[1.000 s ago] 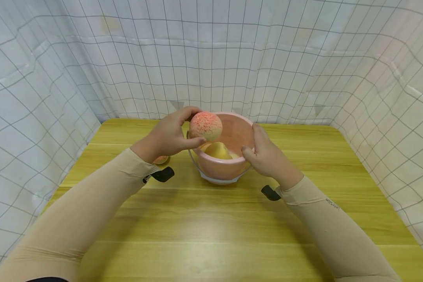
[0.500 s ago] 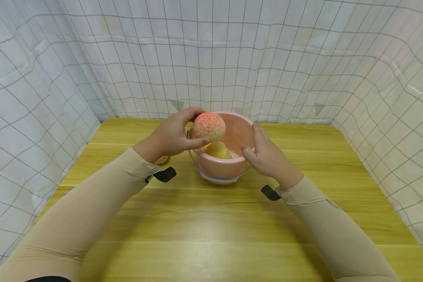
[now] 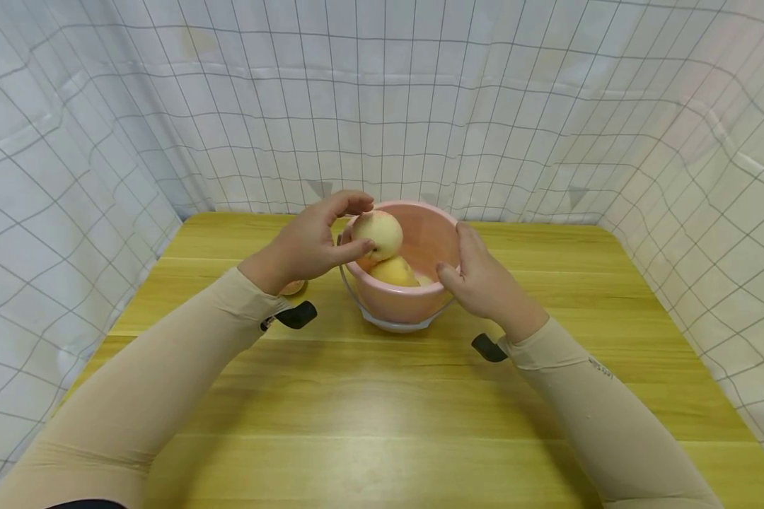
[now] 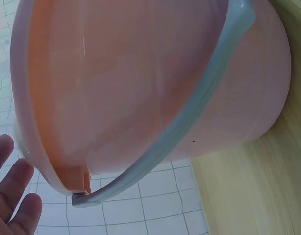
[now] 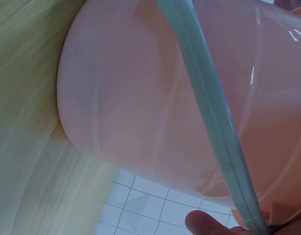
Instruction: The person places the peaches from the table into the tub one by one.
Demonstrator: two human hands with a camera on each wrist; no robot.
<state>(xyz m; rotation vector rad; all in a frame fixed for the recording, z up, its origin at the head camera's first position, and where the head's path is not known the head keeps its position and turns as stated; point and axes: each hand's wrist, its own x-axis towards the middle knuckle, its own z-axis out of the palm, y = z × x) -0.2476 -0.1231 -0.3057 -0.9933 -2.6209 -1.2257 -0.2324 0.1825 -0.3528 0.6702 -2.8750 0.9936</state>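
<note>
A pink bucket [image 3: 397,302] stands on the table with its grey handle [image 4: 192,115] hanging down. My right hand [image 3: 487,283] grips its right rim, thumb inside, fingers outside. Over the left side of the opening, my left hand [image 3: 321,237] has its fingers parted beside a peach [image 3: 380,235], whose pale side faces up. In the left wrist view, loose fingertips [image 4: 20,171] show near the rim. Inside the bucket, below the peach, lies a smooth yellow fruit [image 3: 393,272], partly hidden. Another speckled peach [image 3: 293,288] sits on the table, mostly hidden behind the left wrist.
The wooden table [image 3: 382,410] extends in front of the bucket and to both sides. A white curtain with a grid pattern [image 3: 395,106] encloses the back and sides, close behind the bucket.
The peach has left my left hand's grip, turned its pale side up and dropped slightly into the bucket opening. The left fingers have parted. My right hand stays on the rim.
</note>
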